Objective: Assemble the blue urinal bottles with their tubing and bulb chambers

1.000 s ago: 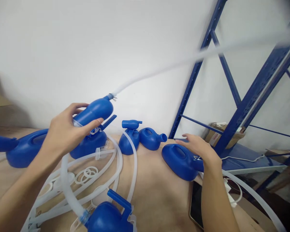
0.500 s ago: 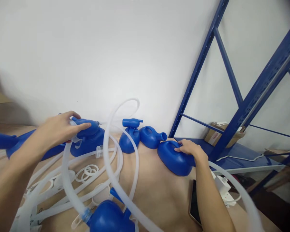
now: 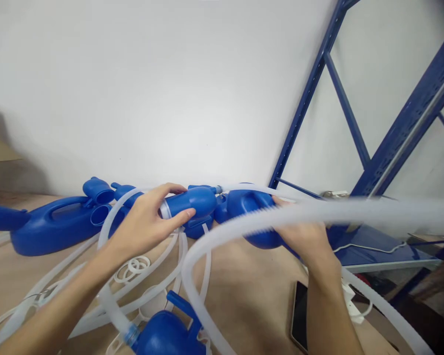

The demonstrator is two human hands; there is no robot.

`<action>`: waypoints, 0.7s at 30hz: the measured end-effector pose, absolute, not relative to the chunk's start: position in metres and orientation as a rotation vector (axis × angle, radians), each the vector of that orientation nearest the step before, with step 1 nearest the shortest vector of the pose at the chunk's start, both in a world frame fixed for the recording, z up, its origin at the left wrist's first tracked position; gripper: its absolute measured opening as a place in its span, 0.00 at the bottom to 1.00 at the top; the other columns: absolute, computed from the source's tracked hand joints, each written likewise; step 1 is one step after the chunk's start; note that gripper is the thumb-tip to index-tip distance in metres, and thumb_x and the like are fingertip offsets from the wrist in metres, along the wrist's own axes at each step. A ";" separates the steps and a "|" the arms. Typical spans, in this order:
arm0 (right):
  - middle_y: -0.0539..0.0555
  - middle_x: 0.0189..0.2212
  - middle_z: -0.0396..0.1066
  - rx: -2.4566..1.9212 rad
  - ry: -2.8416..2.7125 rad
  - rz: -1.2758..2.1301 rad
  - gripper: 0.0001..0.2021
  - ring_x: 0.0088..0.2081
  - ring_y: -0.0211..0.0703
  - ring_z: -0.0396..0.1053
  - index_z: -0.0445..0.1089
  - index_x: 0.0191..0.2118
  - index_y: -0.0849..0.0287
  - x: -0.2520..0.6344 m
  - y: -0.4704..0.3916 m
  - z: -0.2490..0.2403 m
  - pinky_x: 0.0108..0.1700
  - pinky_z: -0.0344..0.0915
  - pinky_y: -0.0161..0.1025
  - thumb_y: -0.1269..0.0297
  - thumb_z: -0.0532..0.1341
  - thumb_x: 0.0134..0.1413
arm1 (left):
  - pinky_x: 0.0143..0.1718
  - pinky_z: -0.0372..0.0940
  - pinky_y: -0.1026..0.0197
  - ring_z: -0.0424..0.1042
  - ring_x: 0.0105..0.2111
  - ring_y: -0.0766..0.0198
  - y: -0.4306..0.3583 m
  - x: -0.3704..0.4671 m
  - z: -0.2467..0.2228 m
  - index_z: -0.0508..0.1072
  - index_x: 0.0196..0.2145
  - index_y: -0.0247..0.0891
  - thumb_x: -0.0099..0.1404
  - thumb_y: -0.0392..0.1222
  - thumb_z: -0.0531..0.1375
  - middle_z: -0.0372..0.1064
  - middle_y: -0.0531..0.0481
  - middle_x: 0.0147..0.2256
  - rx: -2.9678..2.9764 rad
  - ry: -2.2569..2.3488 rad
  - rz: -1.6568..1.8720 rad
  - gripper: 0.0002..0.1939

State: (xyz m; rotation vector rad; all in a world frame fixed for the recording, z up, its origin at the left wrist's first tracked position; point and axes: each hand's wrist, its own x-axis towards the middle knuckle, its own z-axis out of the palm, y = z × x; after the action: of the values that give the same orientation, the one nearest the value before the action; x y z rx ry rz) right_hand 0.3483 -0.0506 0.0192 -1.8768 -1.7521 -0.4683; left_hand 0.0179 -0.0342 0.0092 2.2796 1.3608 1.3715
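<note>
My left hand (image 3: 151, 214) is wrapped round a blue plastic piece (image 3: 194, 201) with a white ring at its near end and a clear hose at its tip. My right hand (image 3: 299, 231) grips a blue bottle (image 3: 257, 217) by its right side; some fingers are hidden behind it. A translucent hose (image 3: 240, 224) arcs in front of the bottle and of my right hand, blurred by motion. Another blue bottle (image 3: 166, 335) with a hose fitted to it is at the bottom edge.
Blue bottles, one a large handled bottle (image 3: 55, 227), stand along the wall at the left. White rings (image 3: 136, 266) and coiled hoses lie on the wooden table (image 3: 244, 301). A phone (image 3: 299, 313) lies at the right, beside a blue metal shelf (image 3: 377, 246).
My left hand has moved right with the blue piece. The bottle in my right hand has risen and tilted. The hose has swung across to the right.
</note>
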 end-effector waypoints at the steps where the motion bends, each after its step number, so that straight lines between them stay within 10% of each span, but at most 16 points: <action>1: 0.64 0.46 0.78 -1.850 -1.779 -0.486 0.20 0.50 0.67 0.72 0.74 0.55 0.53 0.341 -0.054 0.018 0.44 0.67 0.55 0.50 0.61 0.63 | 0.37 0.71 0.54 0.77 0.41 0.50 -0.037 0.023 0.007 0.74 0.52 0.42 0.65 0.67 0.59 0.78 0.45 0.50 2.312 1.325 1.396 0.30; 8: 0.60 0.44 0.79 -1.636 -2.010 -0.622 0.25 0.49 0.62 0.71 0.70 0.63 0.53 0.269 -0.073 0.012 0.37 0.65 0.47 0.60 0.66 0.61 | 0.50 0.72 0.50 0.76 0.49 0.50 -0.048 0.041 -0.005 0.69 0.52 0.43 0.70 0.55 0.60 0.75 0.45 0.49 2.466 1.201 1.781 0.19; 15: 0.57 0.37 0.78 -1.345 -2.173 -0.417 0.10 0.41 0.53 0.72 0.76 0.49 0.55 0.246 -0.081 0.010 0.39 0.64 0.45 0.61 0.64 0.64 | 0.54 0.72 0.45 0.74 0.53 0.48 -0.059 0.042 -0.003 0.62 0.59 0.48 0.69 0.52 0.64 0.70 0.44 0.54 2.464 1.095 1.931 0.25; 21: 0.54 0.34 0.78 -1.442 -1.974 -0.200 0.11 0.35 0.49 0.72 0.77 0.43 0.54 0.279 -0.070 0.027 0.37 0.63 0.42 0.54 0.66 0.60 | 0.60 0.68 0.34 0.61 0.67 0.42 -0.050 0.016 -0.003 0.30 0.73 0.64 0.75 0.64 0.47 0.40 0.42 0.75 2.249 0.823 1.454 0.38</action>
State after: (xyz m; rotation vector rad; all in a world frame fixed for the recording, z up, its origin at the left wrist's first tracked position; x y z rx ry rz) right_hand 0.2787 -0.0695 0.0266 -1.4424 -1.9738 -0.2002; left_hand 0.0164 -0.0497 -0.0033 2.2490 0.8232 1.4537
